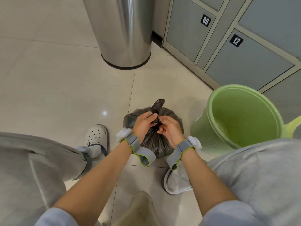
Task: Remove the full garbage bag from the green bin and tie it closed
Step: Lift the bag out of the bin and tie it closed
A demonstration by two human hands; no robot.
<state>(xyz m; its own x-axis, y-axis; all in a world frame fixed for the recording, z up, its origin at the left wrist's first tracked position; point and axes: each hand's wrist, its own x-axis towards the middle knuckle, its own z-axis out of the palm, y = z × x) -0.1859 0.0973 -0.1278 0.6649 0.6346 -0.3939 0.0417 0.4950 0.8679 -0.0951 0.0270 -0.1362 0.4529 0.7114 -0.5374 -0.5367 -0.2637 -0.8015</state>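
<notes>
Bare forearms, each wearing a grey wrist strap, extend from the crouching person's knees down to the black garbage bag (154, 141), which rests on the floor tiles just beside the empty green bin (241, 116). Removal appears complete; tying is the step in hand. Left hand (144, 123) has its grip pinching the gathered neck under the twisted tail; right hand (169, 130) has its fingers curled against the neck opposite. Next move, by judgement: cinch the knot tight.
</notes>
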